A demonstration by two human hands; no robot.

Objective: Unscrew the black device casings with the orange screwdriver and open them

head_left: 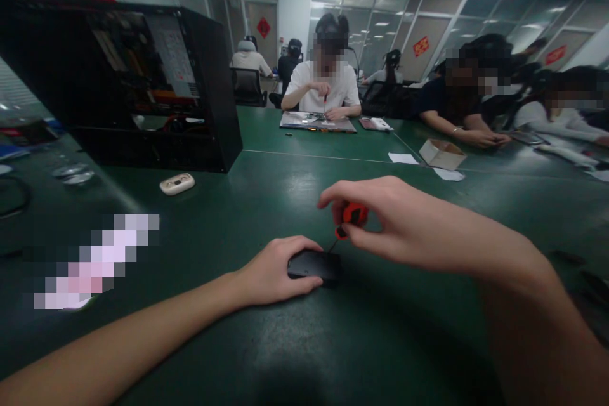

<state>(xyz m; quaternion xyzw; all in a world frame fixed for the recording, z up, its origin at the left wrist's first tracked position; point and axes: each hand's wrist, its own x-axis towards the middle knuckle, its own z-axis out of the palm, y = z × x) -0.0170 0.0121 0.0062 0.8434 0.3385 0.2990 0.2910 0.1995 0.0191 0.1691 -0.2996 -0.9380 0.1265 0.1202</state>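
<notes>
A flat black rectangular box-like device [311,266] lies on the green table. My left hand [283,269] is closed around its left end, with the thumb along the near side and fingers along the far side. Above its right end, my right hand [380,222] grips a screwdriver [354,214] with a red and black handle. The thin shaft slants down to the device's far right edge; whether the tip sits in a screw is too small to tell.
An open black computer case [209,89] stands at the left. Near it lies a white earbud case [177,184]. Across the green table [285,203], a person [323,85] works on a flat panel. A small cardboard box [442,153] and paper slips [403,158] are at the right.
</notes>
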